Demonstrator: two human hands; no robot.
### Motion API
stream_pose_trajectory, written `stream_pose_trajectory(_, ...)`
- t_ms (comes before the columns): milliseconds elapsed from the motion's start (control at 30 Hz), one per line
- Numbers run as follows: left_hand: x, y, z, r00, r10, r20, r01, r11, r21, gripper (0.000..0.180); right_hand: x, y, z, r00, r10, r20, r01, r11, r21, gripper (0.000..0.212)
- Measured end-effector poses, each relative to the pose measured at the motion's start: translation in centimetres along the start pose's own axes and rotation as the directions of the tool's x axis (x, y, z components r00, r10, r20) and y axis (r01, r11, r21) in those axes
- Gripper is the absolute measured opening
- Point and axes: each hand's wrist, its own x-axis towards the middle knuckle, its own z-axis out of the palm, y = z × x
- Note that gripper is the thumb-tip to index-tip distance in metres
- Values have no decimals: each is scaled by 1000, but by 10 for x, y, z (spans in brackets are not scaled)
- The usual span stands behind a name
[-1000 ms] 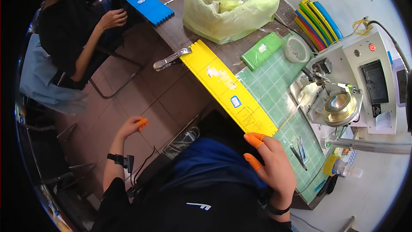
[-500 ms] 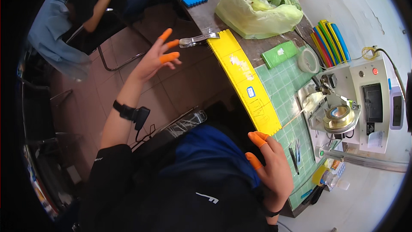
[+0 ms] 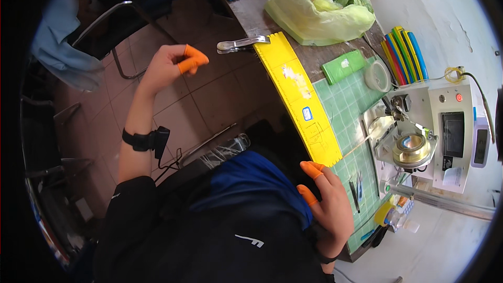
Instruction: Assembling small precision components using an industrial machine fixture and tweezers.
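Note:
My left hand (image 3: 170, 65) is up over the floor, left of the table. Its fingertips, in orange finger cots, are pressed together; anything thin between them is too small to make out. My right hand (image 3: 333, 207) rests by the near end of a long yellow plastic board (image 3: 296, 106) with notched ends. Its thumb and forefinger, also in orange cots, are apart, and I see nothing between them. At the board's far end a metal spring clamp (image 3: 242, 44) grips the edge and juts left over the floor.
A green cutting mat (image 3: 340, 107) carries tweezers (image 3: 359, 184), a tape roll (image 3: 377, 76) and a green packet (image 3: 343, 66). To the right stands a white machine (image 3: 445, 136) with a screen and round metal part. A pale green bag (image 3: 319, 10) lies behind; a person sits far left.
My left hand has drawn back to the left, and its spread fingers have come together. My right hand has hardly moved. The person at the far left has shifted.

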Motion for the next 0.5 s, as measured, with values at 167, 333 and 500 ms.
stream_pose_trajectory(167, -24, 14, -1, 931, -64, 360, 75, 997, -19, 15, 6, -2, -3, 1000, -3, 21, 3, 1000, 6, 47)
stream_pose_trajectory(333, -16, 12, 9, 986, 166, 10, -159, 927, 340, 16, 10, -2, -2, 1000, -5, 26, 5, 1000, 3, 47)
stream_pose_trajectory(500, -12, 58, 16, 838, 495, 228, -533, 832, 155, 19, 12, -2, -3, 999, 14, 31, -14, 1000, -9, 47)
